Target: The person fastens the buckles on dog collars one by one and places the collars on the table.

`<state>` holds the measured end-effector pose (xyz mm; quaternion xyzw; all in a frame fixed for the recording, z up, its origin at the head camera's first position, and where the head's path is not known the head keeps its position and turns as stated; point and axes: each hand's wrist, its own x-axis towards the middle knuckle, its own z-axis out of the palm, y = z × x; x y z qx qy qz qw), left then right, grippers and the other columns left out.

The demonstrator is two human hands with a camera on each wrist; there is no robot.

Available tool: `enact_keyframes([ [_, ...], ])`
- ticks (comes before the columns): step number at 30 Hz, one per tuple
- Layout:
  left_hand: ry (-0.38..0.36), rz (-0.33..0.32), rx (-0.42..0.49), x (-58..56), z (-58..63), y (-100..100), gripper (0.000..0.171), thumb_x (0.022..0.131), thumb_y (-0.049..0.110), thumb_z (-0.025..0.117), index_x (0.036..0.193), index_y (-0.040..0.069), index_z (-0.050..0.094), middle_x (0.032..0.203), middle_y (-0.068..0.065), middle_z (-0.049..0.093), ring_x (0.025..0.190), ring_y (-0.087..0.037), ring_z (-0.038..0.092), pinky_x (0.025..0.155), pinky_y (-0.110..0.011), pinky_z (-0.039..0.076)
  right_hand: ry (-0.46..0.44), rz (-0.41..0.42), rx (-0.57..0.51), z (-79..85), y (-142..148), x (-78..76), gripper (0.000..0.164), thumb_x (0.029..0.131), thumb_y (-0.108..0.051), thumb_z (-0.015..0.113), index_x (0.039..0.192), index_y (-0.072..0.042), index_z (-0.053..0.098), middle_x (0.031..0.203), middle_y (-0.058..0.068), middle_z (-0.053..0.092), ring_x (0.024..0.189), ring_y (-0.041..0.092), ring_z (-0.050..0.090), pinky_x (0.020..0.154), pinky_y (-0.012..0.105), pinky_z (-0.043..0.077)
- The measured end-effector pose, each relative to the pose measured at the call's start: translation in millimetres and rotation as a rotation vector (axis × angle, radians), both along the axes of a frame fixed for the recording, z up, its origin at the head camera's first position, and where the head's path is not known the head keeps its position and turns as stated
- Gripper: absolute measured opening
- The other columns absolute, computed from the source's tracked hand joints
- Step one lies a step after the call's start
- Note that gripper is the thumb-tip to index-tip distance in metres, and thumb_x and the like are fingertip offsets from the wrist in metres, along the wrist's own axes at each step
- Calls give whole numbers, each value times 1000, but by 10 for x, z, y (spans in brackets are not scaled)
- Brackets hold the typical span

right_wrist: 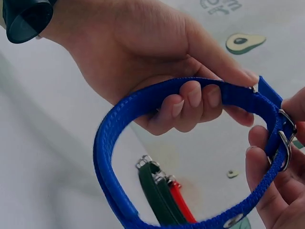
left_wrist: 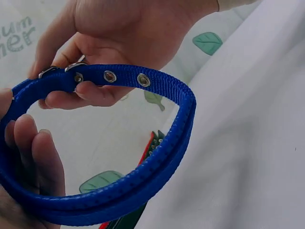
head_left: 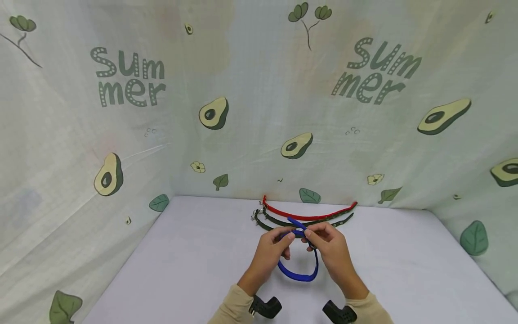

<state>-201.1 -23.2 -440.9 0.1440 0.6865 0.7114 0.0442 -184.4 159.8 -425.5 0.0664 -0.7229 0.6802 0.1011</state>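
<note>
A blue pet collar (head_left: 299, 277) hangs in a loop between both hands over the table. My left hand (head_left: 269, 249) pinches its band, and in the right wrist view the other left fingers (right_wrist: 193, 98) curl around it. My right hand (head_left: 329, 247) grips the collar beside the metal buckle (right_wrist: 286, 143). The strap's free end (head_left: 294, 220) sticks up between the hands. Metal-ringed holes (left_wrist: 144, 80) line the band near the buckle, clearly seen in the left wrist view.
Behind the hands lie a red collar (head_left: 307, 217) and two dark green collars (right_wrist: 155, 191), side by side on the white table (head_left: 182, 270). A printed cloth (head_left: 251, 90) with avocados and lettering rises behind the table and along its sides.
</note>
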Motion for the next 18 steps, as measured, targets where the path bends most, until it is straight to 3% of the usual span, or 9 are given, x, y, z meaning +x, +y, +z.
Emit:
enact_keyframes([
  [10,14,36,-62,61,-5,29,28,98,35,65,117,14,70,70,-2,57,61,-16,55,63,-33,50,143,88,134,46,16,82,34,99,-6,63,133,-9,62,126,16,65,86,23,73,66,35,60],
  [14,25,49,-84,61,4,47,26,97,33,68,115,15,73,76,-3,59,61,-15,55,61,-33,50,194,54,227,57,26,83,36,98,0,60,132,-9,63,125,14,65,94,24,71,71,32,60],
  [18,45,60,-119,65,18,57,23,95,33,70,112,19,74,84,0,62,62,-13,56,60,-29,50,268,5,329,64,56,69,40,94,6,59,129,-13,66,111,6,68,97,21,67,76,29,58],
])
